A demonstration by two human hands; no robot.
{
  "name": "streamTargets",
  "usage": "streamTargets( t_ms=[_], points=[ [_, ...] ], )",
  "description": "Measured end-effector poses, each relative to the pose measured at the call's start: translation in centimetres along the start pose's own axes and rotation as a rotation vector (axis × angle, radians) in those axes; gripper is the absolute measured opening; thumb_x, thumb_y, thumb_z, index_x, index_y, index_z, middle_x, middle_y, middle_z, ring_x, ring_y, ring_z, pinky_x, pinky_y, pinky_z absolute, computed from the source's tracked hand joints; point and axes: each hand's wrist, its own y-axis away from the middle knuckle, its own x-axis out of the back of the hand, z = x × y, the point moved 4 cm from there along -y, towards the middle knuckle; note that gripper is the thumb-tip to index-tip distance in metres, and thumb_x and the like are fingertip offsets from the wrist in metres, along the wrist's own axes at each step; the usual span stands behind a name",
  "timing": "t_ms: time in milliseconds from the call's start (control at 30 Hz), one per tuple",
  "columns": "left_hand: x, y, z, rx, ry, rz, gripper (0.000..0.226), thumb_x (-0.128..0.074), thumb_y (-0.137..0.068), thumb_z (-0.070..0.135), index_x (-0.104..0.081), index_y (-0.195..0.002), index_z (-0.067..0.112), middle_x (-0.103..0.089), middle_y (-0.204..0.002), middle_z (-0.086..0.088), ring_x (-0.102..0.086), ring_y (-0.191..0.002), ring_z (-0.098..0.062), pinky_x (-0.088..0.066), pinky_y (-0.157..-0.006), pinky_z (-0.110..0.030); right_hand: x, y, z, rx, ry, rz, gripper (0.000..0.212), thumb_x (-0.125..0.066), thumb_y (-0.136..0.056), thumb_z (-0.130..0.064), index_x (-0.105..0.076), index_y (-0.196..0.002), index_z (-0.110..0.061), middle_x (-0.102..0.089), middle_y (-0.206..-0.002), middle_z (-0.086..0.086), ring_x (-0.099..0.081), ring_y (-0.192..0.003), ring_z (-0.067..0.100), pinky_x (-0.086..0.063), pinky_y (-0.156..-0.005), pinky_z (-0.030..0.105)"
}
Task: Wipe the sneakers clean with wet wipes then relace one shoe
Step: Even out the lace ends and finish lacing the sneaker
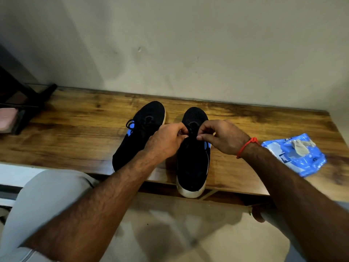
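Black knit sneakers sit toes-to-the-wall on the wooden bench [79,118], and we've got both hands over the right sneaker [192,163], left hand [167,142] and right hand [222,138] each pinching its black lace. The left sneaker [139,133] sits just beside it, still laced. The blue wet wipes pack [300,159] lies to the right sneaker's right with a used wipe [300,147] on top.

A single head-worn, wide-angle view looks forward and steeply down from above the seated person's lap; close to a wooden bench [79,129] spanning the middle; wall [188,44] toward 12 o'clock; floor [170,233] at 6 o'clock.
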Motion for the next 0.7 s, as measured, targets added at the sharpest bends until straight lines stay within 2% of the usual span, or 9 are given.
streamTargets(
  t_ms=[67,133,200,300,400,533,700],
  points=[
    [0.01,-0.17,-0.07,0.009,0.029,-0.023,0.009,-0.066,-0.097,0.03,-0.07,-0.104,0.033,-0.066,-0.1,0.009,-0.065,-0.09,-0.01,-0.06,-0.083,-0.042,0.02,0.04,-0.04,0.004,0.007,0.001,0.007,-0.069,-0.092,-0.029,-0.069,-0.095,-0.023,-0.07,-0.089,-0.006,-0.064,-0.088,0.012,-0.055,-0.078,0.036],
    [0.12,-0.3,-0.16,0.006,0.014,-0.019,0.01,-0.07,-0.094,0.031,-0.068,-0.092,0.04,-0.067,-0.096,0.012,-0.065,-0.088,-0.009,-0.06,-0.083,-0.041,0.02,0.06,-0.12,0.005,0.011,0.002,0.008,-0.069,-0.092,-0.029,-0.069,-0.096,-0.023,-0.07,-0.089,-0.005,-0.064,-0.087,0.011,-0.055,-0.078,0.035],
    [0.16,-0.3,-0.27,0.012,-0.017,-0.015,0.022,-0.072,-0.092,0.033,-0.061,-0.078,0.046,-0.067,-0.093,0.014,-0.065,-0.088,-0.008,-0.06,-0.084,-0.042,0.01,0.09,-0.25,0.003,0.008,0.001,0.008,-0.069,-0.091,-0.029,-0.07,-0.096,-0.023,-0.071,-0.088,-0.005,-0.065,-0.086,0.011,-0.055,-0.078,0.034],
    [0.22,-0.17,-0.21,0.015,-0.089,-0.005,0.026,-0.072,-0.092,0.036,-0.057,-0.072,0.045,-0.067,-0.089,0.014,-0.065,-0.086,-0.008,-0.061,-0.08,-0.042,-0.04,0.07,-0.29,0.001,0.005,-0.003,0.006,-0.07,-0.091,-0.03,-0.07,-0.094,-0.024,-0.071,-0.086,-0.006,-0.065,-0.084,0.01,-0.055,-0.077,0.033],
    [0.35,-0.05,0.1,-0.006,-0.132,-0.008,0.023,-0.069,-0.094,0.036,-0.058,-0.075,0.042,-0.066,-0.091,0.011,-0.065,-0.084,-0.009,-0.061,-0.078,-0.042,-0.01,0.11,-0.29,0.002,0.011,-0.005,0.006,-0.069,-0.091,-0.03,-0.068,-0.093,-0.025,-0.07,-0.086,-0.006,-0.065,-0.083,0.01,-0.055,-0.075,0.032],
    [0.33,0.16,0.46,-0.037,-0.172,-0.065,0.008,-0.062,-0.098,0.036,-0.062,-0.091,0.032,-0.064,-0.097,0.007,-0.064,-0.087,-0.013,-0.06,-0.08,-0.044,-0.01,0.13,-0.35,0.005,0.004,-0.01,0.004,-0.069,-0.091,-0.029,-0.068,-0.092,-0.026,-0.07,-0.085,-0.006,-0.065,-0.083,0.01,-0.055,-0.074,0.03],
    [0.7,0.39,0.69,-0.054,-0.223,-0.022,0.01,-0.054,-0.101,0.039,-0.057,-0.1,0.03,-0.064,-0.094,0.006,-0.065,-0.085,-0.018,-0.058,-0.079,-0.045,-0.03,0.06,0.11,-0.006,-0.004,-0.016,0.004,-0.069,-0.091,-0.029,-0.068,-0.093,-0.026,-0.071,-0.086,-0.006,-0.066,-0.083,0.011,-0.056,-0.076,0.036]
  ],
)
